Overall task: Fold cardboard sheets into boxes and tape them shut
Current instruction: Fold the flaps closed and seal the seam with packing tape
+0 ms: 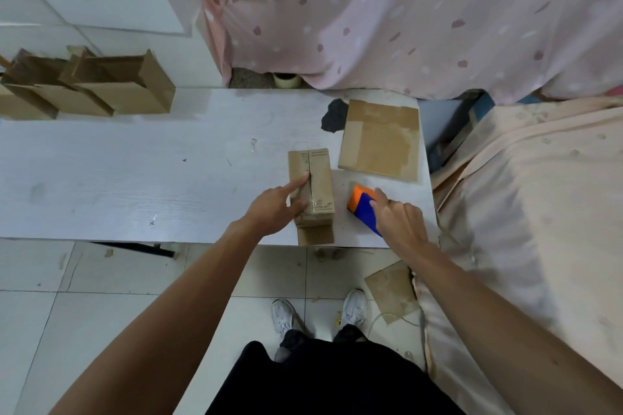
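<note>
At the near edge of the white table (135, 172) a small cardboard box (318, 178) is laid, its top seam closed and a loose flap left at the near end. It is pressed by the left hand (273, 209), forefinger straight beside the seam; whether the bent fingers grip cannot be told. Just right of it, a blue-and-orange tape dispenser (362, 207) is gripped by the right hand (401, 226). The box is judged light, stiff yet dentable, best held by its long sides. Beyond, a flat cardboard sheet (381, 140) is seen.
</note>
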